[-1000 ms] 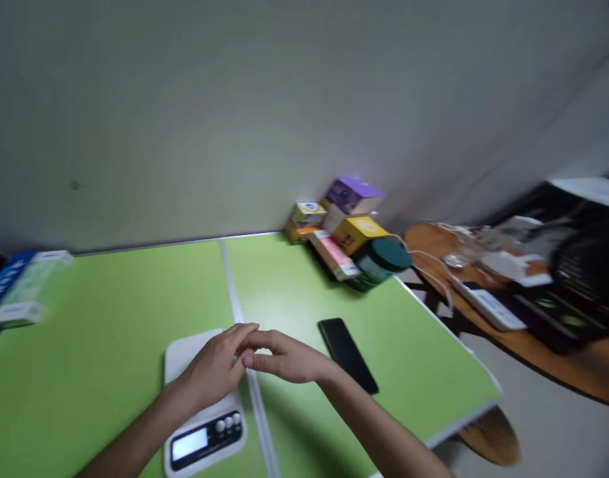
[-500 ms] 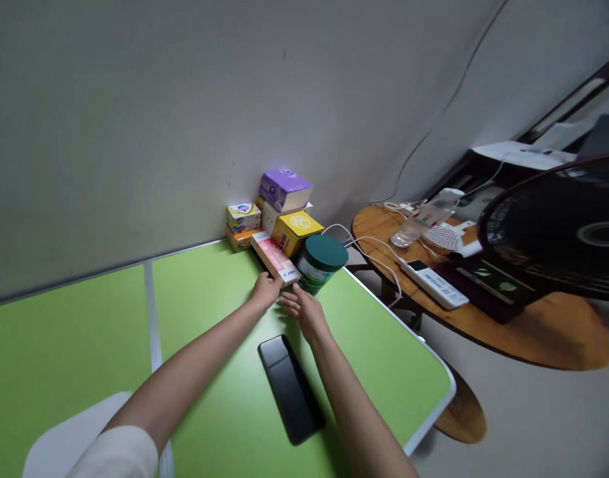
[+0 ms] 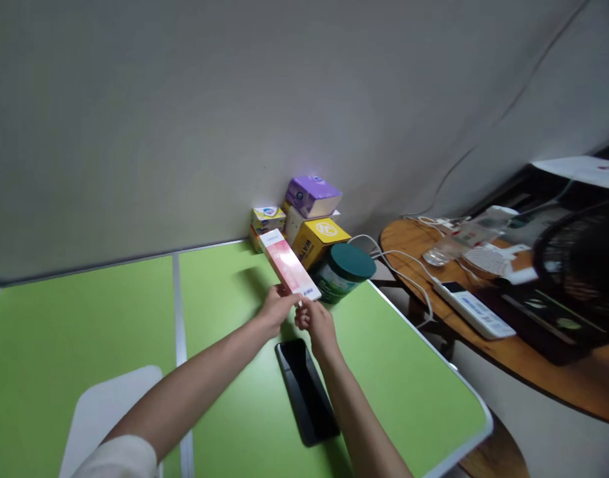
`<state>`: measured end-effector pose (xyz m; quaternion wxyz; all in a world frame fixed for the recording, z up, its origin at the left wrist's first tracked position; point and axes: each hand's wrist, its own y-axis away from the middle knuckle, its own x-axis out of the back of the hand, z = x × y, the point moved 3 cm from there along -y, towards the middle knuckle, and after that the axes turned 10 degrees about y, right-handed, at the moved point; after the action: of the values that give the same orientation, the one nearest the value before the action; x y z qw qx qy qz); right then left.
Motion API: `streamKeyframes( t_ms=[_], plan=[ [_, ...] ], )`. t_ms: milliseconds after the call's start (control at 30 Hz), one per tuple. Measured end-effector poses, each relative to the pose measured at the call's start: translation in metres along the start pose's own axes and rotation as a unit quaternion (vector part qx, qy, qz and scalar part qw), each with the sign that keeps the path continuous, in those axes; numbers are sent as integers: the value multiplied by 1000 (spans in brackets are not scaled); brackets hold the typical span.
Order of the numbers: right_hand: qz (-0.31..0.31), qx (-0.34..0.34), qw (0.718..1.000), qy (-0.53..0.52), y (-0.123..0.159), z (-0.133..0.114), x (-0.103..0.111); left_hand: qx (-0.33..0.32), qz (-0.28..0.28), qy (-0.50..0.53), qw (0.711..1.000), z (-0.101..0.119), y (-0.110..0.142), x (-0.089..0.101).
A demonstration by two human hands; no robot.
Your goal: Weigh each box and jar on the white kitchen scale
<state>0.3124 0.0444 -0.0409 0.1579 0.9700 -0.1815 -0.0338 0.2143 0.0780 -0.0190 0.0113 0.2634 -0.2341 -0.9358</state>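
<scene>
The left hand point(image 3: 275, 310) grips a glossy, oblong pink box point(image 3: 288, 262); I cannot tell whether the curled right hand point(image 3: 319, 324) does.

Slim pink-and-white box point(image 3: 288, 263), white printed ends, tilted, held above the green tabletop point(image 3: 215, 299)

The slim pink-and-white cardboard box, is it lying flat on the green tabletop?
No, the left hand holds the pink-and-white box raised above the green tabletop.
</scene>
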Motion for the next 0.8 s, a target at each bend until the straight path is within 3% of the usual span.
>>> streamKeyframes(
  t_ms=[67,133,167,233,300,367,467,533,700,800],
  plan=[
    [-44,15,999,9,31,3,-7,-30,13,10,999,23,37,45],
    [-116,16,993,34,62,10,-19,-77,52,13,996,51,80,107],
    [-162,12,985,53,76,16,-28,-117,82,-12,990,65,104,141],
    [-259,7,961,97,101,29,-53,-150,195,-87,965,86,151,208],
    [-327,7,935,135,121,43,-83,-148,246,-127,949,95,191,262],
    [-358,13,919,166,138,56,-113,-155,267,-144,940,95,219,299],
    [-375,33,900,220,158,68,-147,-190,294,-145,925,86,241,333],
    [-376,46,890,254,168,72,-157,-196,302,-136,923,78,245,347],
    [-365,49,882,294,179,76,-156,-177,290,-115,933,60,241,367],
    [-339,24,900,274,176,81,-149,-178,314,-102,927,54,241,376]
  ],
)
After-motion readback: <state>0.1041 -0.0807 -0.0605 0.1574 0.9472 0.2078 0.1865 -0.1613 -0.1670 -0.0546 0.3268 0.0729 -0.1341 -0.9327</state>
